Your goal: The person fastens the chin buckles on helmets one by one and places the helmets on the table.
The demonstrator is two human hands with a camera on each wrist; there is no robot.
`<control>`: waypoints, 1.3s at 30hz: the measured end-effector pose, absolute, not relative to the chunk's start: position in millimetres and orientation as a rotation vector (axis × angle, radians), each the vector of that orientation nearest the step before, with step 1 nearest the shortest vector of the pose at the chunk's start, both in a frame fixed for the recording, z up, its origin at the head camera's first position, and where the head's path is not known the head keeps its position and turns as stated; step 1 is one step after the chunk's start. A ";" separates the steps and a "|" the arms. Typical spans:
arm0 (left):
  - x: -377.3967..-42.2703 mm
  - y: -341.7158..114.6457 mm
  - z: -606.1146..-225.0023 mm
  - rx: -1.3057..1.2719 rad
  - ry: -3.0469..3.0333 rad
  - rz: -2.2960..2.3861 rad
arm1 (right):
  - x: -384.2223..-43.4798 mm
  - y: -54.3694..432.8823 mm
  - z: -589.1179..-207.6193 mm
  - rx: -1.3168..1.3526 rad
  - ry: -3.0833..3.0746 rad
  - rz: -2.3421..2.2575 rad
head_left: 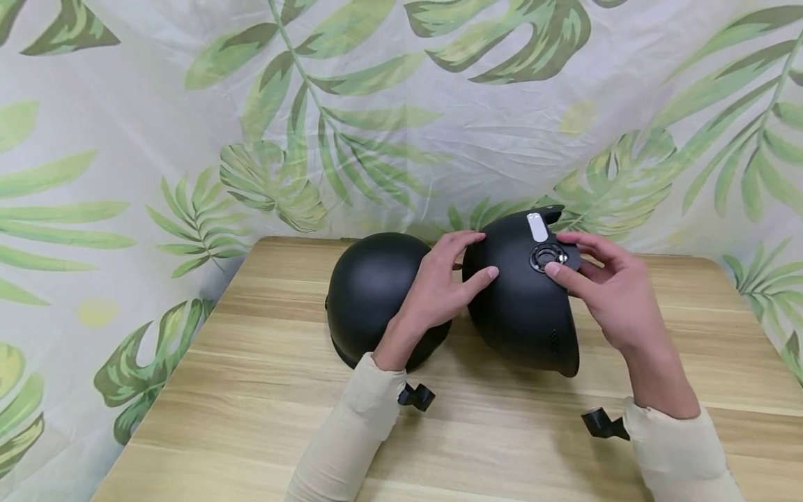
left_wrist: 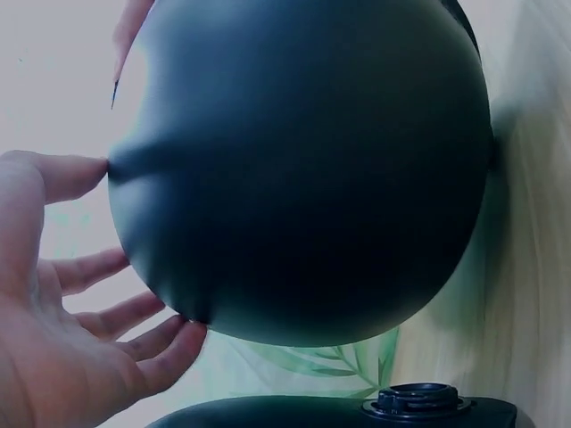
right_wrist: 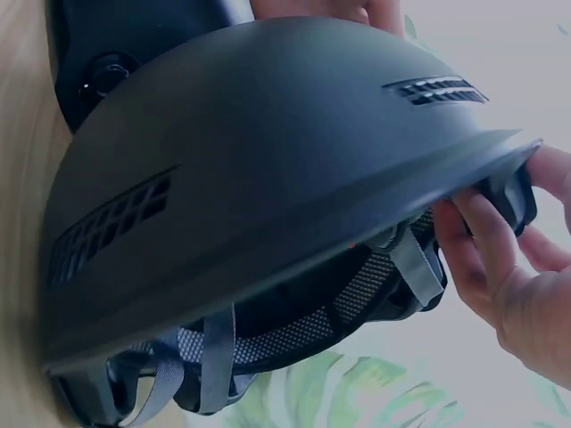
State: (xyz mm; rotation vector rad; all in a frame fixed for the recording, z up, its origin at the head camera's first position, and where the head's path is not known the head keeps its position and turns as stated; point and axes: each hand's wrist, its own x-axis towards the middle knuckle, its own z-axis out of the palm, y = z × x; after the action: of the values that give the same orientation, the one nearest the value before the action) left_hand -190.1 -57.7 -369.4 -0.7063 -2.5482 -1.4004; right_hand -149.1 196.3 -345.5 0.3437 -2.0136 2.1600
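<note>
A black helmet (head_left: 514, 300), tilted on its side on the table, has its crown toward my left hand (head_left: 445, 279). That hand holds the crown with thumb and fingertips spread over it. My right hand (head_left: 617, 293) grips the rim, its thumb beside a round dial (head_left: 547, 258) and its other fingers partly hidden behind the edge. A small white plate (head_left: 537, 227) sits near the dial. In the right wrist view, vent slots (right_wrist: 116, 223), a grey strap (right_wrist: 415, 267) and inner padding (right_wrist: 294, 334) show; the fingers reach under the rim.
A second black helmet (head_left: 370, 293) stands dome up on the left, partly behind my left forearm. Both rest on a wood-grain table (head_left: 251, 390). A leaf-patterned cloth (head_left: 376, 139) hangs close behind. Black camera mounts (head_left: 417, 397) stick out from both wrists.
</note>
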 end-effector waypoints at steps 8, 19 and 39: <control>-194.0 -57.8 -377.6 -0.660 -2.630 -1.513 | -160.0 215.0 -349.1 0.298 -1.697 2.448; -194.7 -47.7 -388.7 -0.691 -2.663 -1.542 | -160.8 234.9 -353.9 0.407 -1.630 2.546; -186.8 -40.0 -383.5 -0.701 -2.627 -1.426 | -154.6 229.7 -366.8 0.369 -1.447 2.579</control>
State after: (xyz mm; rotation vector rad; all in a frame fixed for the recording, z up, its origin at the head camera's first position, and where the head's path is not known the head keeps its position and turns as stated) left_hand -186.8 -40.0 -383.5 -0.7007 -2.6266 -1.4264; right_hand -154.6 229.7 -366.8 0.3688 -1.4468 2.5787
